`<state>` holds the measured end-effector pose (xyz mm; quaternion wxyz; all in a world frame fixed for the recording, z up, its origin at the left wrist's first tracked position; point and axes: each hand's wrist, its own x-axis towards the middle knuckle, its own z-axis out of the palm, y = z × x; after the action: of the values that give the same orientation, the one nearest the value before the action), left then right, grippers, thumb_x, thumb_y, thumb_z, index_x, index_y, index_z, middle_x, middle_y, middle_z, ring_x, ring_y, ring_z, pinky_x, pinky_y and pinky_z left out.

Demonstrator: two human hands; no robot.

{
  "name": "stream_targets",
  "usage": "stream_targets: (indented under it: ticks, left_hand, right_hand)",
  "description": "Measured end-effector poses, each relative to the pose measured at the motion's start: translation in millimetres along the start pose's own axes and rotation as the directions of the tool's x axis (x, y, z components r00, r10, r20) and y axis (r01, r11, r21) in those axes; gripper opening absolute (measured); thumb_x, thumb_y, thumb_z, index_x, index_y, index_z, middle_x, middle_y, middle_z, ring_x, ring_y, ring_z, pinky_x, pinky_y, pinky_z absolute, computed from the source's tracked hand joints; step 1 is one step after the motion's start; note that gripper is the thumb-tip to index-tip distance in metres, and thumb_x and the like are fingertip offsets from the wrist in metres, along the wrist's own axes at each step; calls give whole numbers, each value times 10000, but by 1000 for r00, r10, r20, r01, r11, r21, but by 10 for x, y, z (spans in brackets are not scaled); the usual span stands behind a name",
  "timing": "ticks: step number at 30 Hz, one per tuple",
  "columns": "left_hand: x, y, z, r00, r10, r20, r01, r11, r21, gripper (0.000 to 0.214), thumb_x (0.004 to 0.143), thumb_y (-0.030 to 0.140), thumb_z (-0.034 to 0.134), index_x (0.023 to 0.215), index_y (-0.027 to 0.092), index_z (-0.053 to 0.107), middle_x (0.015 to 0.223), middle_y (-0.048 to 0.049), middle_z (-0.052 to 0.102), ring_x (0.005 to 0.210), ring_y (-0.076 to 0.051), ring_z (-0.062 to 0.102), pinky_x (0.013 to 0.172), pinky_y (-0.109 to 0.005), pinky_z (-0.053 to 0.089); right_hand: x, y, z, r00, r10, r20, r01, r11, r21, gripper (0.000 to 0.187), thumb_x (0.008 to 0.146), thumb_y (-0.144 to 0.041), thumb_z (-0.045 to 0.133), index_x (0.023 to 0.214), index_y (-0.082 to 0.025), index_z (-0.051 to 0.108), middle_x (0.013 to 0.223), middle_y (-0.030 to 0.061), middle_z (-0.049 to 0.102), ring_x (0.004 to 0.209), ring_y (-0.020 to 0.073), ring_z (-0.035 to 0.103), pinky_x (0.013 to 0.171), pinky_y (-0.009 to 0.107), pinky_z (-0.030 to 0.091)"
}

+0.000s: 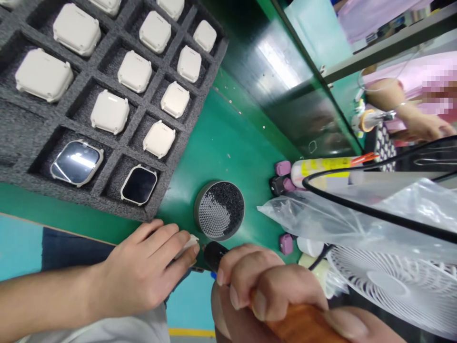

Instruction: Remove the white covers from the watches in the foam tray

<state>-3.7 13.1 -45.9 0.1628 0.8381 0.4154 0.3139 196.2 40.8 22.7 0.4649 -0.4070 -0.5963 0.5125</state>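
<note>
My left hand (150, 267) is closed round a small white watch case (186, 244) at the front edge of the green bench, its fingers hiding most of the case. My right hand (274, 281) grips an electric screwdriver (303, 324) with an orange-brown body. The screwdriver's black nose points left at the watch case; I cannot tell whether the bit touches it. Just beyond both hands stands a round grey dish (197, 216) holding small black screws (230, 200). A grey foam tray (117, 209) with several white watch cases (159, 139) lies at the upper left.
Two watches in the tray's front row show dark screens (139, 185). At right are a clear plastic bag (357, 224), a white fan (389, 286), a bottle with a yellow label (321, 169) and a black cable (374, 214). Beyond the partition, another person's hand (421, 121) shows.
</note>
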Motion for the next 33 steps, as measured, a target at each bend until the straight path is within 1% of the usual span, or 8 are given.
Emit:
stream_targets:
  ticks: [9,10,11,12,14,21,27,33]
  left_hand:
    - [3,-12,8,1000,3,11,-3,1000,-6,321,935,232,624,1240,233,722,1241,-23,694,1127,-210,575,1051,-397,392]
    - [5,-11,8,1000,7,10,-7,1000,-3,311,935,232,628,1230,235,724,1234,-24,695,1126,-208,575,1052,-394,392]
    - [10,-8,8,1000,9,10,-9,1000,2,299,935,237,637,1221,240,725,1225,-23,697,1127,-203,575,1055,-391,393]
    - [15,-4,6,1000,4,8,-4,1000,7,286,935,247,653,1212,248,728,1212,-19,700,1124,-196,575,1057,-385,394]
    - [24,8,-5,1000,-19,-2,19,999,30,282,929,291,700,1207,262,731,1182,-10,706,1112,-183,577,1054,-374,401]
    - [-27,4,-22,996,69,55,-72,996,52,363,952,296,620,1299,229,702,1476,-11,624,1273,-234,581,1056,-429,398]
    - [44,52,17,999,-35,-24,37,993,112,316,926,381,721,1192,210,728,1260,-15,720,1142,-206,617,993,-391,415]
    - [-3,41,-52,996,-5,84,4,1000,14,317,972,337,596,1223,182,712,1507,-30,607,1337,-260,570,1081,-454,386]
  right_hand:
    - [150,-106,-34,931,80,356,-113,991,74,385,1056,-463,310,983,-177,557,834,52,571,955,139,647,879,340,564]
    - [152,-105,35,967,47,251,-69,994,79,394,1061,-462,293,1007,-173,556,830,52,558,934,139,638,864,345,557]
    - [150,-105,109,998,-63,-7,64,991,115,353,1062,-373,235,1133,-213,541,851,38,547,886,130,637,799,340,551]
    - [145,-106,180,971,-146,-187,167,980,105,377,1058,-301,174,1228,-245,506,873,27,537,832,123,627,733,332,539]
    - [134,-124,271,939,-220,-264,240,970,46,304,1070,-370,267,1258,-227,459,868,6,515,754,114,606,662,331,537]
    - [128,-205,123,891,-139,-431,149,989,-11,476,1001,-667,460,1227,-249,503,894,5,471,757,120,571,687,351,517]
    - [161,-88,115,885,-181,-430,196,981,-8,495,1004,-669,416,1253,-250,502,896,9,465,767,123,570,670,342,518]
    - [165,-77,121,881,-176,-440,189,982,-15,505,1015,-676,379,1232,-239,511,873,10,463,744,125,564,662,346,516]
